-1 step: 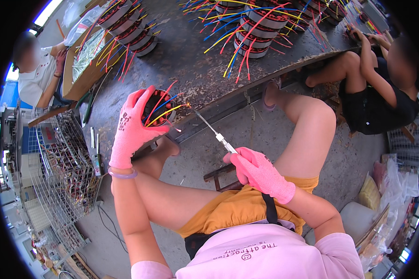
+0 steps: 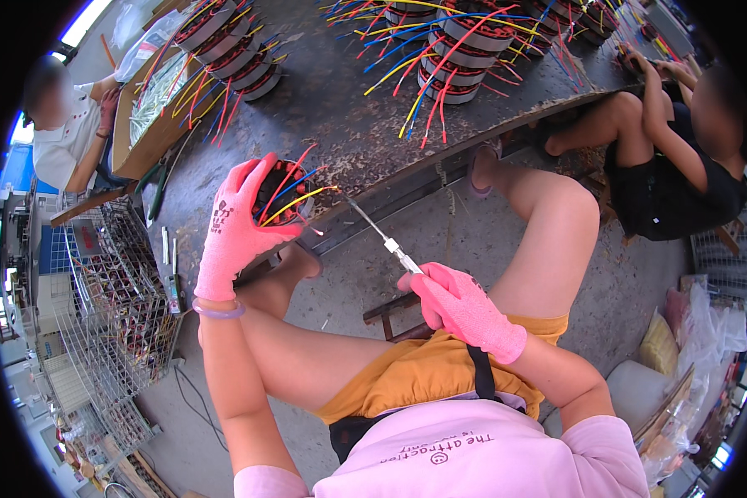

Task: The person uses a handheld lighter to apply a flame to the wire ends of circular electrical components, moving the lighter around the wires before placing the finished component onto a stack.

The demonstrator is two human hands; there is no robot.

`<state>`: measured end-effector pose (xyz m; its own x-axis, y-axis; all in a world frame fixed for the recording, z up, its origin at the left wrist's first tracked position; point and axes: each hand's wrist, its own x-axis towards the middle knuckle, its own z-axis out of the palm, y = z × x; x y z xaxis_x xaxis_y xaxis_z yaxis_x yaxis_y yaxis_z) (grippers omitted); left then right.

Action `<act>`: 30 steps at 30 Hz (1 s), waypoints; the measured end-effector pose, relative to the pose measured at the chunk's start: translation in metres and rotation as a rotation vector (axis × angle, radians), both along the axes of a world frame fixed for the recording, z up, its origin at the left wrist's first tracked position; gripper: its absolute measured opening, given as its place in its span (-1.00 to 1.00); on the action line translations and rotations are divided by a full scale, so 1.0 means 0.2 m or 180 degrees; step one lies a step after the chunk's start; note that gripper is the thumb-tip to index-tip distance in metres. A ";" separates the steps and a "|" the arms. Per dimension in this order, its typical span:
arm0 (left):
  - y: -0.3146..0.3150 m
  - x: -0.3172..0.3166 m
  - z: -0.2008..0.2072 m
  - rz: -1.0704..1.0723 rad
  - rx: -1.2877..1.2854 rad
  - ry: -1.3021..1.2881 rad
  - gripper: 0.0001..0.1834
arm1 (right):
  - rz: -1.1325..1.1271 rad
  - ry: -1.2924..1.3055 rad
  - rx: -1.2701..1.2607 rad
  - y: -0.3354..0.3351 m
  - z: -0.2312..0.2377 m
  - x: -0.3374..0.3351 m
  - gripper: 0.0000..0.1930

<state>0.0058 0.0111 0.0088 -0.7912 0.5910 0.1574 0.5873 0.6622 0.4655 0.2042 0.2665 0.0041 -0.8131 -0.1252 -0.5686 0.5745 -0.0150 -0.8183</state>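
My left hand (image 2: 241,217), in a pink glove, is wrapped round a motor stator (image 2: 275,192) near the table edge. Red, blue and yellow lead wires stick out of the stator toward the right. In its pink glove, my right hand (image 2: 466,309) grips a slim tool with a long thin metal shaft (image 2: 372,217) and a white collar; its grip is mostly covered by my fingers. The shaft points up and left, its tip close to the bare end of the yellow wire (image 2: 307,197). Whether they touch, I cannot tell.
On the dark worn table (image 2: 340,133) stand stacked stators (image 2: 461,62) with loose wires, and another stack (image 2: 228,50) at the left. A cardboard box (image 2: 124,133) of pale strips is at far left. Wire baskets (image 2: 112,307) stand below. Co-workers (image 2: 660,158) sit at both sides.
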 end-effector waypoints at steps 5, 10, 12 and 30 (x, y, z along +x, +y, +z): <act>0.00 -0.01 -0.02 -0.0094 0.0241 -0.0051 -0.07 | 0.0013 -0.0033 -0.0013 -0.01 0.01 -0.01 -0.62; -0.01 0.00 -0.02 -0.0053 0.0138 0.0047 -0.06 | 0.0030 -0.0083 -0.0015 -0.01 0.02 -0.01 -0.62; 0.00 0.00 -0.01 0.0005 0.0086 0.0025 -0.05 | 0.0034 -0.0176 -0.0015 -0.01 0.05 -0.02 -0.62; 0.00 -0.01 -0.01 -0.0059 0.0123 -0.0070 -0.03 | -0.0079 -0.0074 -0.0066 -0.02 0.02 0.01 -0.64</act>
<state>0.0044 0.0109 0.0076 -0.7836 0.5994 0.1631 0.5887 0.6325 0.5033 0.2059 0.2625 0.0085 -0.8027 -0.1172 -0.5848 0.5926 -0.0463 -0.8042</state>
